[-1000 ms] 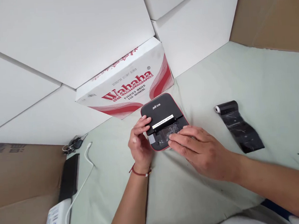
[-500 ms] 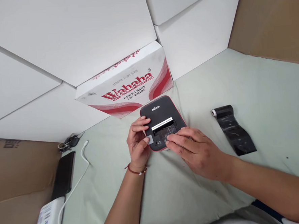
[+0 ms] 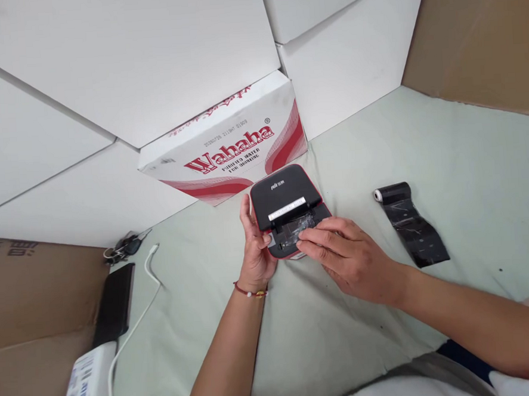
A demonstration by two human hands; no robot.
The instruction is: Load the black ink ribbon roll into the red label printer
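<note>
A small black device with a red edge [image 3: 286, 188], which looks like a portable printer, lies in front of the Wahaha carton. Its upper black cover is raised and tilted above the lower part, with a white warning label [image 3: 287, 208] along the cover's lower edge. My left hand [image 3: 256, 249] grips the device's left side, thumb near a small grey tab and fingers behind the cover. Crinkled clear film [image 3: 295, 229] lies across the slot below the label. My right hand [image 3: 344, 256] pinches at this film, fingertips pressed together on it.
A Wahaha water carton [image 3: 226, 158] stands against white boxes [image 3: 346, 73]. An unrolled roll of black film [image 3: 409, 222] lies right on the green cloth [image 3: 469, 167]. At left are keys [image 3: 126, 247], a black flat object [image 3: 115, 306], a white cable [image 3: 150, 271] and a white package [image 3: 85, 382].
The device's upper cover has lifted from the lower part. My left fingers have moved from its top to behind the cover's edge. My right hand stays at the film.
</note>
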